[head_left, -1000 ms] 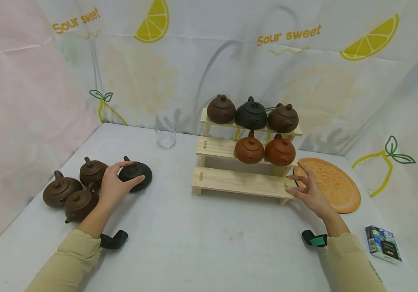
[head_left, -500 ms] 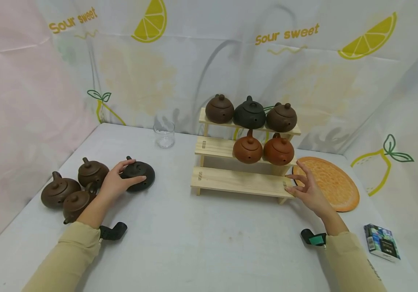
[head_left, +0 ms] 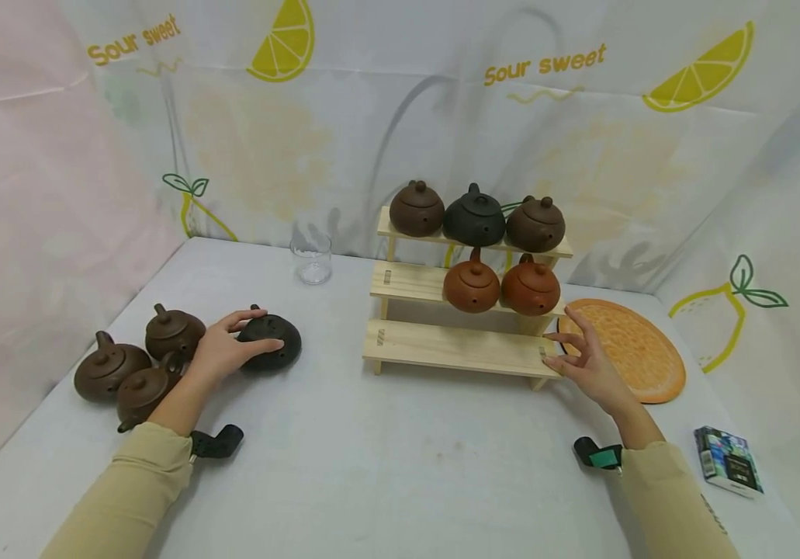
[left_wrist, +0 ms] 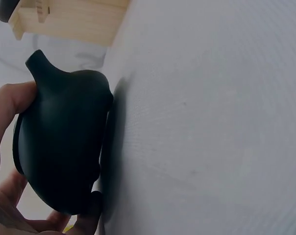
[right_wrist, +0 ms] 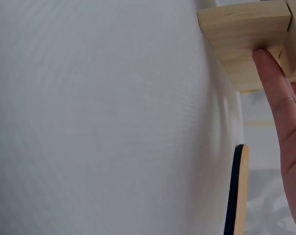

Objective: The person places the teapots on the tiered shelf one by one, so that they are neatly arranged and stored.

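My left hand (head_left: 221, 353) grips a black teapot (head_left: 270, 341) from above at the left of the table, thumb on the near side, fingers on the far side. In the left wrist view the teapot (left_wrist: 64, 142) is close to the white cloth and casts a shadow on it. My right hand (head_left: 595, 373) holds the right end of a tiered wooden stand (head_left: 455, 345), its thumb on the lowest shelf. In the right wrist view a finger (right_wrist: 275, 88) touches the stand's wood (right_wrist: 246, 34). Two orange-brown teapots (head_left: 472, 287) sit on the middle shelf.
Two brown teapots (head_left: 417, 210) and a black teapot (head_left: 475, 220) line the top shelf. Several brown teapots (head_left: 109, 369) cluster left of my left hand. A clear glass (head_left: 312, 260) stands at the back. A round orange mat (head_left: 626, 349) and a small box (head_left: 728, 462) lie right.
The black teapot has shifted slightly to the right with my left hand gripping it. My right hand stays at the stand's end. The whole view has drifted a little.
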A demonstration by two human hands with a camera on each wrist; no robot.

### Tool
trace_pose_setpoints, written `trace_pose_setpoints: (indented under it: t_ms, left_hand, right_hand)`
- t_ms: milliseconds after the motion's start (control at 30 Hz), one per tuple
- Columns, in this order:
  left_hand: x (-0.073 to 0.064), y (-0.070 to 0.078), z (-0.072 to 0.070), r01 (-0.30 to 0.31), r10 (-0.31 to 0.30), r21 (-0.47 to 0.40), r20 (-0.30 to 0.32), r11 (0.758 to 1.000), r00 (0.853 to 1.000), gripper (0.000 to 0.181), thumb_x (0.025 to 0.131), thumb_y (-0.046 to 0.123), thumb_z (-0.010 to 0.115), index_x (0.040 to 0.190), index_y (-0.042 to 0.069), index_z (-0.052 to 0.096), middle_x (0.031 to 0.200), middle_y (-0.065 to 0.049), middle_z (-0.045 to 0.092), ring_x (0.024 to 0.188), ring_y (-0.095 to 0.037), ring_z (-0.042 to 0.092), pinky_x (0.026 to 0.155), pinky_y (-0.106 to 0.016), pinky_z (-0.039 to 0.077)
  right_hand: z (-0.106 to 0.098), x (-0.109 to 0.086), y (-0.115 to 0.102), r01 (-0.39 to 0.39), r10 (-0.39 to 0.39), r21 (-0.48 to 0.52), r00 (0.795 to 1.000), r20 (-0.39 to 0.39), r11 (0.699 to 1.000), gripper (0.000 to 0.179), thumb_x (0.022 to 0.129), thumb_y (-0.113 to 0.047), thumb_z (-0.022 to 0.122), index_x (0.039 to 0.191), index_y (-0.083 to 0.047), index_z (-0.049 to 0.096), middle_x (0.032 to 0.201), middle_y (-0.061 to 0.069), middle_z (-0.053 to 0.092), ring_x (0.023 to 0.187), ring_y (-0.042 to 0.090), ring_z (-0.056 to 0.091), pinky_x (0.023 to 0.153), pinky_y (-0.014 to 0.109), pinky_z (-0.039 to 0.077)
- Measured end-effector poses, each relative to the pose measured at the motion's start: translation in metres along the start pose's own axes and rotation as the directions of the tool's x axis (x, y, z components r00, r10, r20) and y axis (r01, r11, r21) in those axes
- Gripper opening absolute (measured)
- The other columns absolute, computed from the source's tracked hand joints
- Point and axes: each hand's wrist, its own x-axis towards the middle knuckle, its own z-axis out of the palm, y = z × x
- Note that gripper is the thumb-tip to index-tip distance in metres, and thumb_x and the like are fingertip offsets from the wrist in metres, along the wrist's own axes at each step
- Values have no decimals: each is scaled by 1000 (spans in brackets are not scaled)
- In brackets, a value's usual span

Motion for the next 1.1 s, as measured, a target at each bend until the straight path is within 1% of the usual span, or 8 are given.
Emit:
trace_pose_setpoints:
  t_ms: [100,300,433,567,700,833,1000,1100]
  left_hand:
    - [-1,2,2,-26,26,-2,16,1000,1000,85,72,49,76,141,14,41,143,-27,30,128,-45,28,96,-55,32]
    - [-2,14,4,-80,81,-83,0,993,997,82,71,46,78,140,18,44,145,-21,30,125,-40,33,91,-48,36]
    - [-3,30,6,-123,124,-101,4,987,992,81,70,45,79,138,19,45,145,-17,31,123,-38,33,90,-47,36]
    - [-3,46,10,-166,168,-147,-3,975,986,75,71,37,81,135,16,48,141,-15,35,119,-35,36,86,-44,40]
    - [-2,61,16,-199,199,-169,-13,965,980,72,70,33,82,133,17,51,138,-12,39,116,-32,39,83,-40,42]
    - [1,77,21,-226,228,-182,-14,957,974,69,70,31,82,132,19,53,136,-10,42,114,-30,40,82,-39,43]
    - [5,96,28,-270,274,-215,-8,939,962,67,70,27,82,130,18,55,133,-8,45,112,-29,41,82,-39,43]
    - [7,106,33,-291,301,-227,7,929,954,66,70,25,83,129,18,55,132,-7,46,112,-29,42,82,-40,44]
  right_hand:
    - [0,0,1,-2,2,-1,1000,-1,1000,85,89,7,56,149,-26,6,119,2,45,85,8,63,74,18,49]
    - [-1,-1,1,-4,4,-1,1000,-4,1000,85,89,7,56,149,-27,6,119,0,45,85,7,63,74,18,49]
    - [0,-1,0,-5,5,3,1000,-5,1000,85,89,6,56,149,-26,6,118,0,45,85,7,63,74,18,49]
    - [0,0,0,9,-9,14,1000,-1,1000,85,89,8,56,149,-24,6,119,2,44,85,8,63,74,19,50]
    - [0,0,0,23,-24,38,1000,9,999,85,89,9,55,149,-26,7,120,3,44,86,8,63,75,19,49]
    - [0,0,1,15,-16,49,1000,7,999,85,89,9,55,149,-26,7,119,1,45,85,8,63,75,19,49]
    - [1,0,0,11,-11,37,1000,2,999,84,89,8,56,149,-21,5,119,3,45,85,8,63,74,19,49]
    - [1,0,0,6,-6,29,1000,1,1000,85,89,8,56,149,-22,6,120,6,44,86,8,63,75,19,50]
